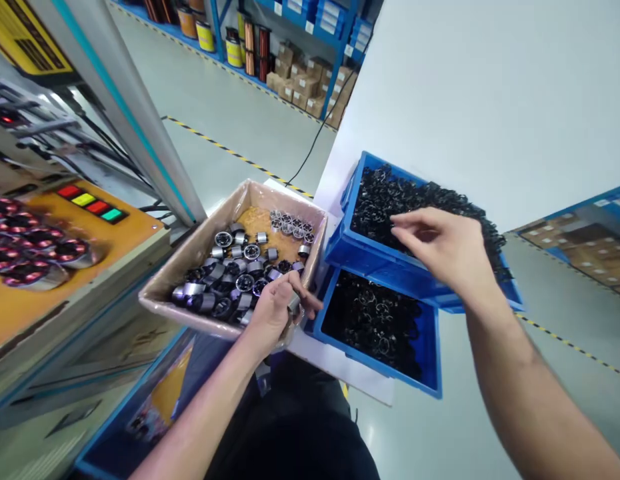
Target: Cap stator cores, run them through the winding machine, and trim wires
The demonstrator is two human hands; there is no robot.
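Note:
My left hand [274, 307] is closed around a silver metal ring-shaped core [294, 305], mostly covered by the fingers, above the near right corner of a lined carton [190, 319]. Inside that carton lie many silver stator cores [245, 283], several with black inserts. My right hand [443, 247] hovers over the upper blue bin [375, 248], its thumb and forefinger almost together. Whatever is between those fingertips, if anything, is too small to make out. Black plastic pieces [385, 200] fill this bin. Below it, a second blue bin [435, 360] contains thin black ring-like parts [380, 320].
At left stands a machine with an orange plate [105, 237], coloured buttons [90, 203] and copper-wound stators [35, 247]. A white table [480, 87] extends behind the bins. Shelving [335, 73] with wire spools and boxes stands across the floor. A black cable [315, 137] hangs beside the table.

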